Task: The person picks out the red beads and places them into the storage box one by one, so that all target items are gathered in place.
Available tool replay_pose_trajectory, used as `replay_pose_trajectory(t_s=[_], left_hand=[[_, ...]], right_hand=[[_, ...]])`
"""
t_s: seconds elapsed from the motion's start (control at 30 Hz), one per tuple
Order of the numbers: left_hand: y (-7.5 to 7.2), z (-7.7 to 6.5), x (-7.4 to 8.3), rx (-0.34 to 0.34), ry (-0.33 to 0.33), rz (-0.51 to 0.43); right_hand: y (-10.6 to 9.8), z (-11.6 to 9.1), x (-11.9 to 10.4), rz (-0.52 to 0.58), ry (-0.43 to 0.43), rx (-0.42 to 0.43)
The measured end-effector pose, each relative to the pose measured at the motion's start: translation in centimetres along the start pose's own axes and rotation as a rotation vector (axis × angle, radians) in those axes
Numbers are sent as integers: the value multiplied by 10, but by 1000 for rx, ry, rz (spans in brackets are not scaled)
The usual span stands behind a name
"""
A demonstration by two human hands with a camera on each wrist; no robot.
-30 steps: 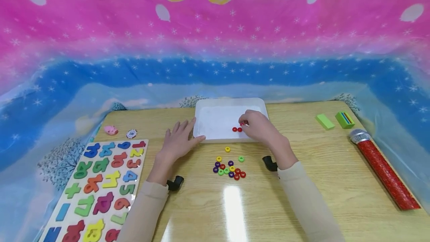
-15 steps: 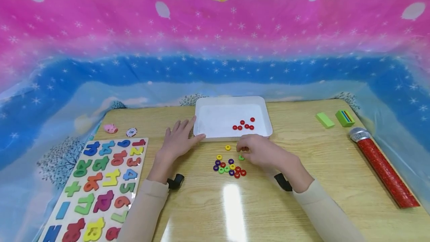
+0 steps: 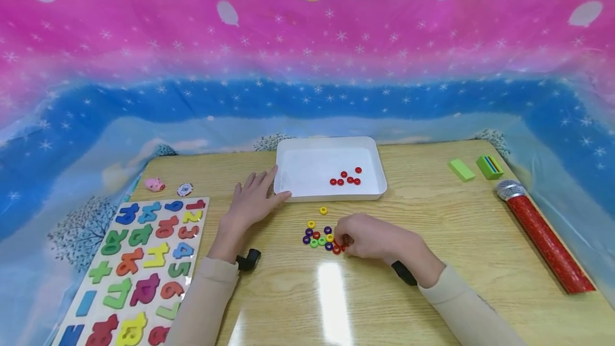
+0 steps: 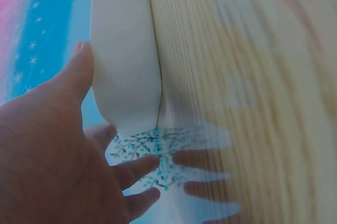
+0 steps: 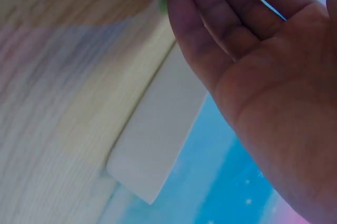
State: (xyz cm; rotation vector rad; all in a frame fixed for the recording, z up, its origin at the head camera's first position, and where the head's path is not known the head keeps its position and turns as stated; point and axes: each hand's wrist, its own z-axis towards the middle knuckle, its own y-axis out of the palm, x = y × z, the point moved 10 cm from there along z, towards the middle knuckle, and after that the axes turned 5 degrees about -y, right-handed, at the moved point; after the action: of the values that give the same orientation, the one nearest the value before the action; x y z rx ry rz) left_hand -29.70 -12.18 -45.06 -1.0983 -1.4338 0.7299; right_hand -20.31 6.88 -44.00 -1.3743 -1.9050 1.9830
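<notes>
My left hand (image 3: 250,204) lies with spread fingers at the left end of the white tray (image 3: 312,191); its thumb and forefinger touch the tray's side. In the left wrist view, the thumb lies along the tray wall (image 4: 126,50). Inside the tray are several small red rings (image 3: 350,180). My right hand (image 3: 367,236) is down at the right side of a loose group of coloured rings, fingers curled, thumb and fingertips pinching a red ring (image 3: 343,248). Beside it lie another red ring (image 3: 336,250), a yellow ring (image 3: 330,237) and several purple and green ones. The hand hides part of the group.
A single yellow ring (image 3: 323,210) lies in front of the tray. At left are a number board (image 3: 144,260), a pink pig (image 3: 155,184) and a poker chip (image 3: 184,189). Green blocks (image 3: 462,170) and a red microphone (image 3: 548,239) stand at right.
My right hand has left the red rings in the tray and come back toward me, passing the green ring, down to the red rings on the table. The left hand stays at the tray.
</notes>
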Motion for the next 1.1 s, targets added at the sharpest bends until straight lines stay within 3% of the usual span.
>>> replay_pose_trajectory(t_s=[0.5,0.87,1.1], left_hand=[[1,0,0,-7,-6,4],[1,-2,0,-12,-11,-9],[1,-1,1,-13,-9,-4]], right_hand=[[1,0,3,-76,29,23],[3,0,6,-59,80,-2],[-7,1,8,-39,108,24]])
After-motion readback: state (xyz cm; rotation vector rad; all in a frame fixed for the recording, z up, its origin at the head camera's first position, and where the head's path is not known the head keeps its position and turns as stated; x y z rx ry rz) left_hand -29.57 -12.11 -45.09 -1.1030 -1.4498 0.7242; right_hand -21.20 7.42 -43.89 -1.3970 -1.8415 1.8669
